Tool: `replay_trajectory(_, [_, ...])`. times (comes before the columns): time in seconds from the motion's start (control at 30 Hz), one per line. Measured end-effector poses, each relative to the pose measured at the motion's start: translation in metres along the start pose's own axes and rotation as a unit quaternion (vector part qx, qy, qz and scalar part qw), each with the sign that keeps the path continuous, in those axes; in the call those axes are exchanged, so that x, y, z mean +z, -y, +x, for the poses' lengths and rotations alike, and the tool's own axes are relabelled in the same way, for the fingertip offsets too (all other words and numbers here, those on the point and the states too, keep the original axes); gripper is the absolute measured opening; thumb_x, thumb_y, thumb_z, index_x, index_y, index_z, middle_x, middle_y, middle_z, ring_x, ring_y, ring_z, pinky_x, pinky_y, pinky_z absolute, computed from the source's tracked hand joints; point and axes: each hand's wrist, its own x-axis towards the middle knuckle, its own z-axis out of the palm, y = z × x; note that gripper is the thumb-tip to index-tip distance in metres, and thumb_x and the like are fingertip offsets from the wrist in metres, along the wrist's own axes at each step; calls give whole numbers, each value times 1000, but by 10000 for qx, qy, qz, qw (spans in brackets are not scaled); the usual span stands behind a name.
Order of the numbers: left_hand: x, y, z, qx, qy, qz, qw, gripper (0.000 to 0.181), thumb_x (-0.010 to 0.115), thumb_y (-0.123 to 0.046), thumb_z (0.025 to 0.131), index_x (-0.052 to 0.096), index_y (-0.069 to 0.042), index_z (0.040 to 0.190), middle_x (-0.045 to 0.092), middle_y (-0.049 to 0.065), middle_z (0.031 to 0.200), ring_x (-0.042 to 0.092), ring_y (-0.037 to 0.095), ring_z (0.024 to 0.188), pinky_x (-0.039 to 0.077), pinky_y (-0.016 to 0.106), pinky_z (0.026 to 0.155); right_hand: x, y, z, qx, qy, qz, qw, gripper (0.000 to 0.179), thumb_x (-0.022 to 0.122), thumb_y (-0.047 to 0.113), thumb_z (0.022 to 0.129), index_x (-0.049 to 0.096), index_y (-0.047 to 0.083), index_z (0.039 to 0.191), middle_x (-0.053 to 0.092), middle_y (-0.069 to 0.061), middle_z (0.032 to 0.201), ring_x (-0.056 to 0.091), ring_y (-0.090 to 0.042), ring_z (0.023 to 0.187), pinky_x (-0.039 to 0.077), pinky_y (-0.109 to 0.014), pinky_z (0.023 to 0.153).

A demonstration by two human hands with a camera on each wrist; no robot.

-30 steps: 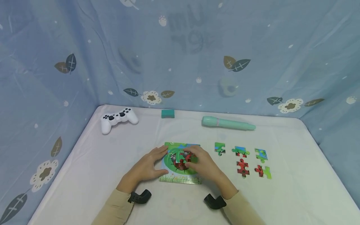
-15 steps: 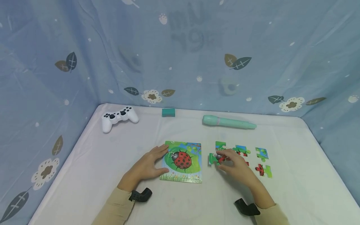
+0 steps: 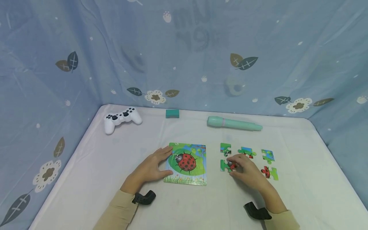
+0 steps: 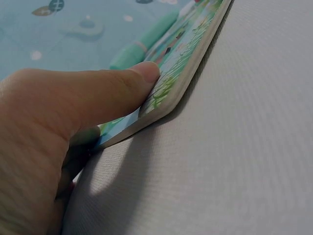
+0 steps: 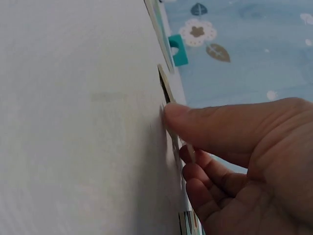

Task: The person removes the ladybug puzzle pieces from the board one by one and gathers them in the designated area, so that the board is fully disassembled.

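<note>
My left hand (image 3: 152, 166) rests at the left edge of a square ladybug puzzle board (image 3: 187, 181). Its thumb lies on the board's near corner in the left wrist view. To the right, my right hand (image 3: 248, 171) pinches a green puzzle piece (image 3: 224, 165) with part of a ladybug on it, low over the cloth; whether it touches the cloth I cannot tell. Around that hand lie a green corner piece (image 3: 225, 148), a blue piece with red (image 3: 246, 151), a blue-green piece (image 3: 268, 155) and a red-green piece (image 3: 270, 172).
Along the back of the white-covered table (image 3: 184, 210) are a white game controller (image 3: 122, 119), a small teal block (image 3: 172, 113) and a mint-green microphone-shaped object (image 3: 234, 123). A blue patterned curtain (image 3: 184, 64) encloses the back and sides.
My right hand has lifted the puzzle piece off the board, carried it right and lowered it among the loose pieces. The board's whole ladybug picture now shows. My left hand has stayed put.
</note>
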Motion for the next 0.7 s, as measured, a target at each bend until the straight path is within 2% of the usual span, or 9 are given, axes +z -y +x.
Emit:
replay_trajectory(0.13, [-1,-1,0,-6,14,-16,10000,80,70,-51,78,48,-3,138,38,5,150,34,31,139,31,47,114,0,3,0,27,37,28,10000,44,74,6,79,61,5,121,54,-10,118,54,-26,107,46,-51,91])
replay_trajectory(0.53, [0,1,0,14,-32,-45,10000,80,70,-51,78,48,-4,139,39,4,150,35,30,139,34,49,112,0,2,-1,10,81,-8,10000,50,75,7,78,58,3,125,54,-12,121,52,-32,115,45,-53,95])
replay_trajectory(0.7, [0,2,1,90,-83,-134,9998,80,71,-50,78,48,-3,138,39,5,150,34,29,139,34,49,112,-1,7,-2,21,-13,214,9998,58,76,12,79,53,3,131,52,-14,127,50,-35,119,44,-57,96])
